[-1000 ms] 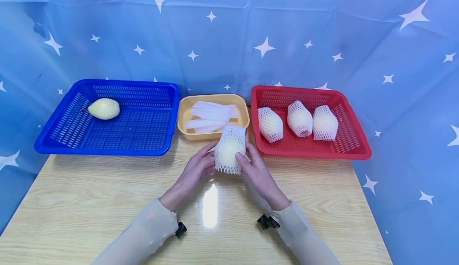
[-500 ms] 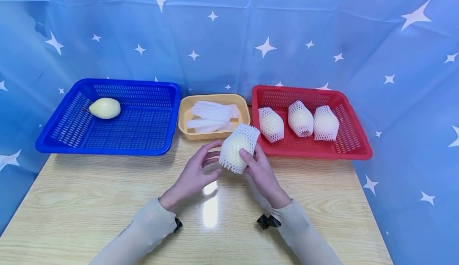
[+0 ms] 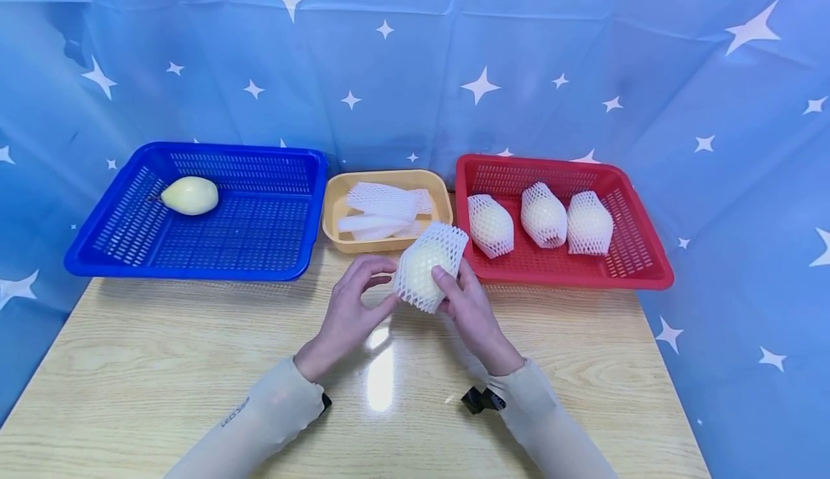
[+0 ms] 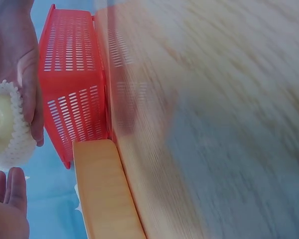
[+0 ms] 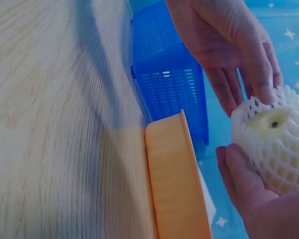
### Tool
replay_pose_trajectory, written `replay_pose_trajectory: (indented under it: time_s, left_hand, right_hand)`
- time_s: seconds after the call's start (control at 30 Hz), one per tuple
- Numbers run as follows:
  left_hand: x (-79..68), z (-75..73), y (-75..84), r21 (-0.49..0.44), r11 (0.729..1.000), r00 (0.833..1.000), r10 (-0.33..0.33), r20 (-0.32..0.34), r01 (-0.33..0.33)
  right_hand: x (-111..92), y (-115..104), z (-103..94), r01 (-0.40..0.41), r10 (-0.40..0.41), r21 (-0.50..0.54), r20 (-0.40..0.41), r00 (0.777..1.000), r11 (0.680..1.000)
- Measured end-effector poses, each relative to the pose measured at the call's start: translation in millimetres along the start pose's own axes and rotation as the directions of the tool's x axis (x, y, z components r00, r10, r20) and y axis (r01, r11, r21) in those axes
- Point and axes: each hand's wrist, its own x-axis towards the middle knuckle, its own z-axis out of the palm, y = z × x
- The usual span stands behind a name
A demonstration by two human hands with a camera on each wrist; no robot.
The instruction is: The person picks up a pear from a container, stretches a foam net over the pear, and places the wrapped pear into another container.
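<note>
My right hand (image 3: 476, 310) grips a pale yellow pear (image 5: 271, 123) in a white foam net sleeve (image 3: 431, 266), thumb on its front. The pear is tilted above the table, its round bottom end with a dark spot showing at the sleeve's opening in both wrist views. At the sleeve's lower left edge, my left hand (image 3: 350, 310) touches the rim with its thumb, the other fingers loosely bent and apart. A bare pear (image 3: 190, 196) lies in the blue basket (image 3: 194, 274). Several flat foam net sleeves (image 3: 382, 205) lie in the beige tray (image 3: 331, 238).
Three sleeved pears (image 3: 543, 216) sit in the red basket (image 3: 570, 277) at the right. Baskets and tray stand in a row at the far edge of the wooden table (image 3: 194, 349), before a blue star-patterned curtain (image 3: 402, 54).
The sleeved pear has tilted to the right in my right hand and shifted slightly. My left hand drew off its side, then came back with its thumb at the sleeve's lower edge.
</note>
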Motion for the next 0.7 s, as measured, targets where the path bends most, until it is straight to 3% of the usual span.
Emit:
replay_pose_trajectory:
  time_s: [0.4, 0.7]
  left_hand:
    - [0.7, 0.1, -1.9, 0.103, 0.988, 0.991, 0.122, -0.056, -0.116]
    - [-4.9, -5.8, -3.2, 0.107, 0.983, 0.984, 0.136, 0.116, -0.148]
  right_hand:
    - [4.0, 0.1, 0.9, 0.0, 0.0, 0.019, -0.004, 1.0, 1.0]
    - [8.0, 0.9, 1.9, 0.022, -0.021, 0.024, -0.04, 0.999, 0.999]
